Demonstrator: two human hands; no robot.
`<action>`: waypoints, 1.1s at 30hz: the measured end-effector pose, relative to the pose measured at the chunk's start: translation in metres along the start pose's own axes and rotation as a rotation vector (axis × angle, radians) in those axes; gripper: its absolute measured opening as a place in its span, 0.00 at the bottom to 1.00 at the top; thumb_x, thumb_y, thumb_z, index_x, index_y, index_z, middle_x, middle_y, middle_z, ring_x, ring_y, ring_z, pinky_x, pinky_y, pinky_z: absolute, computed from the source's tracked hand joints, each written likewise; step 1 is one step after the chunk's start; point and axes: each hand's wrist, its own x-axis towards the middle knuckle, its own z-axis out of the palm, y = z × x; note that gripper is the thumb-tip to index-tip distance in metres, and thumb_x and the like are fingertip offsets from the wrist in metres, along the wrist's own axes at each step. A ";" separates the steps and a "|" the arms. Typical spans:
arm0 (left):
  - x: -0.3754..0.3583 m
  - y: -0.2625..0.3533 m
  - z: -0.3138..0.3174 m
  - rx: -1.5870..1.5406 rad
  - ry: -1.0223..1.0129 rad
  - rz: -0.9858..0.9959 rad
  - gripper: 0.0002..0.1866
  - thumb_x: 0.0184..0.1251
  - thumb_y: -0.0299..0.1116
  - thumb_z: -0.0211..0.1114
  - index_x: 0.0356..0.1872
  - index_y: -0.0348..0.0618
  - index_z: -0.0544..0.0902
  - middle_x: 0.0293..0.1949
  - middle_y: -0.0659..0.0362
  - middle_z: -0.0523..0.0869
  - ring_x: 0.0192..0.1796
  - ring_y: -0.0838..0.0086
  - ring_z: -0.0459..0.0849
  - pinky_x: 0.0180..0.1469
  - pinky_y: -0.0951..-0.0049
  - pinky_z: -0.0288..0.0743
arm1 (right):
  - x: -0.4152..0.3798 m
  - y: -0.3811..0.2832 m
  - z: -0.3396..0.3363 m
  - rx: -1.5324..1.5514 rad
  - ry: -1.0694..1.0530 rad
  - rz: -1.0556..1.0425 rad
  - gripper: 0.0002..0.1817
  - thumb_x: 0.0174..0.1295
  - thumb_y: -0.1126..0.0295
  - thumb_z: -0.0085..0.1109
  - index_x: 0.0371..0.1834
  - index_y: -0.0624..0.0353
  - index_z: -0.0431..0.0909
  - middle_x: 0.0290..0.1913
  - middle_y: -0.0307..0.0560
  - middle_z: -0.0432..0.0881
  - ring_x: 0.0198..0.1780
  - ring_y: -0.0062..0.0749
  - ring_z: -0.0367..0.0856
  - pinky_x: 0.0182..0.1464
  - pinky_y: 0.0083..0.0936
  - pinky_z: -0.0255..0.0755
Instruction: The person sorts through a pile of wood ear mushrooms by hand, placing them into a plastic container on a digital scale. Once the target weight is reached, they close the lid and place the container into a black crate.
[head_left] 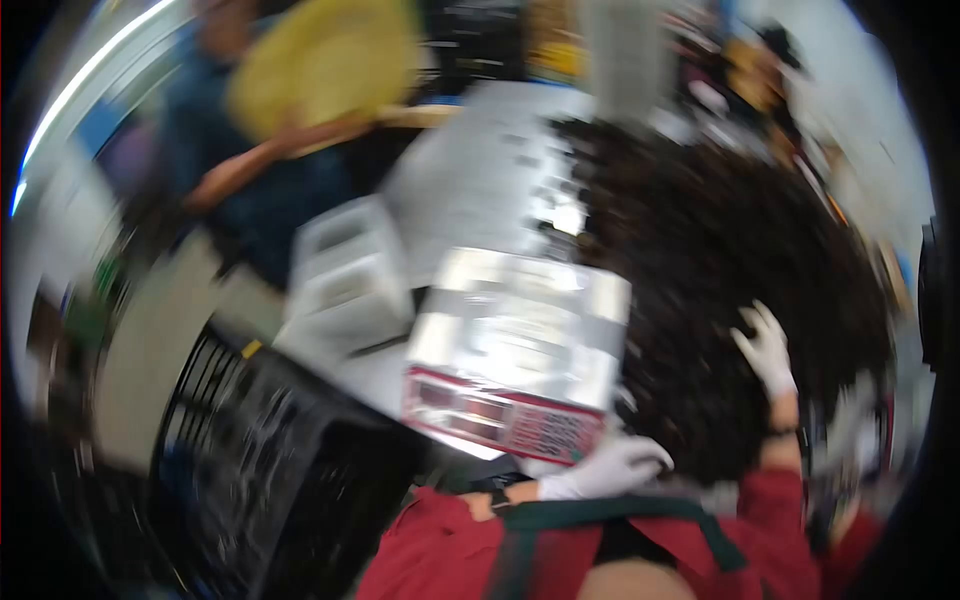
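Dark heap: fills the right side of the tabletop, its near edge close to your body. Blurred view; you cannot make out single pieces, so what they are stays unread.

Right hand, white-gloved: over the near right part of the heap, fingers spread apart, nothing seen between them. Contact with the surface: cannot tell.

Left hand, also gloved: at the heap's near left corner, just beside the taped white box with its red-edged label. Fingers curved, a dark gap inside the curl; whether the tips meet or pinch anything, you cannot tell.

Handling, judged by eye: loose, likely soft and light by the pinch, heavier by the armful. It may tangle and drag neighbours along; possibly slick if damp, though dampness is unconfirmed. Take it from the near edge, fingers wide and scooping under, the other palm supporting. Gentle closing suits it; a hard squeeze could crush or shed strands. Mind the box corner on your left.
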 end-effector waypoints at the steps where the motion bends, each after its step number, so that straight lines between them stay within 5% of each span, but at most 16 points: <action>1: 0.002 0.007 -0.002 0.127 -0.022 0.079 0.10 0.72 0.27 0.59 0.49 0.40 0.86 0.42 0.56 0.87 0.47 0.75 0.86 0.51 0.71 0.79 | -0.006 -0.023 -0.014 -0.001 0.000 0.041 0.29 0.59 0.59 0.71 0.64 0.53 0.79 0.72 0.59 0.71 0.71 0.53 0.70 0.72 0.42 0.65; 5: 0.008 0.027 0.016 -0.002 -0.112 -0.273 0.12 0.73 0.23 0.60 0.53 0.40 0.86 0.45 0.59 0.88 0.44 0.79 0.83 0.49 0.79 0.76 | -0.047 -0.018 -0.012 -0.028 0.034 0.152 0.37 0.54 0.55 0.71 0.70 0.46 0.73 0.77 0.55 0.63 0.77 0.57 0.60 0.74 0.47 0.62; 10: 0.020 0.034 0.028 -0.024 -0.156 -0.493 0.12 0.75 0.22 0.60 0.54 0.40 0.85 0.42 0.63 0.86 0.40 0.85 0.81 0.45 0.83 0.75 | -0.079 -0.010 -0.020 -0.033 0.094 0.186 0.40 0.53 0.52 0.69 0.72 0.43 0.69 0.80 0.55 0.57 0.76 0.59 0.61 0.71 0.49 0.68; 17: 0.034 0.033 0.034 -0.004 -0.160 -0.515 0.12 0.75 0.23 0.61 0.54 0.40 0.86 0.39 0.63 0.85 0.38 0.85 0.80 0.43 0.84 0.74 | -0.108 0.001 -0.036 0.277 0.019 0.302 0.38 0.55 0.56 0.71 0.71 0.48 0.72 0.81 0.52 0.55 0.71 0.56 0.67 0.72 0.46 0.66; 22: 0.031 0.023 0.027 -0.010 -0.126 -0.512 0.11 0.74 0.22 0.61 0.53 0.40 0.86 0.39 0.63 0.86 0.37 0.85 0.80 0.43 0.84 0.74 | -0.097 0.001 -0.052 0.222 0.165 0.285 0.28 0.57 0.56 0.69 0.61 0.50 0.79 0.73 0.48 0.69 0.68 0.51 0.71 0.70 0.43 0.66; 27: 0.028 0.015 0.024 -0.030 -0.102 -0.462 0.12 0.77 0.22 0.57 0.55 0.37 0.84 0.36 0.63 0.84 0.35 0.85 0.78 0.38 0.84 0.71 | -0.054 -0.006 -0.056 0.150 0.254 0.149 0.21 0.59 0.59 0.66 0.56 0.52 0.81 0.66 0.42 0.75 0.62 0.43 0.74 0.65 0.41 0.67; 31: 0.031 0.028 0.024 0.041 -0.115 -0.492 0.13 0.75 0.24 0.58 0.55 0.42 0.85 0.41 0.61 0.88 0.40 0.81 0.85 0.47 0.78 0.81 | -0.005 -0.019 -0.048 0.202 0.352 -0.142 0.20 0.56 0.64 0.69 0.51 0.56 0.82 0.54 0.51 0.83 0.54 0.48 0.81 0.59 0.41 0.75; 33: 0.028 0.014 0.018 0.101 -0.181 -0.329 0.13 0.77 0.27 0.57 0.56 0.43 0.85 0.41 0.61 0.87 0.40 0.80 0.85 0.45 0.77 0.80 | 0.016 -0.031 -0.042 0.181 0.253 -0.177 0.20 0.54 0.65 0.70 0.51 0.56 0.82 0.54 0.51 0.83 0.54 0.49 0.81 0.58 0.41 0.75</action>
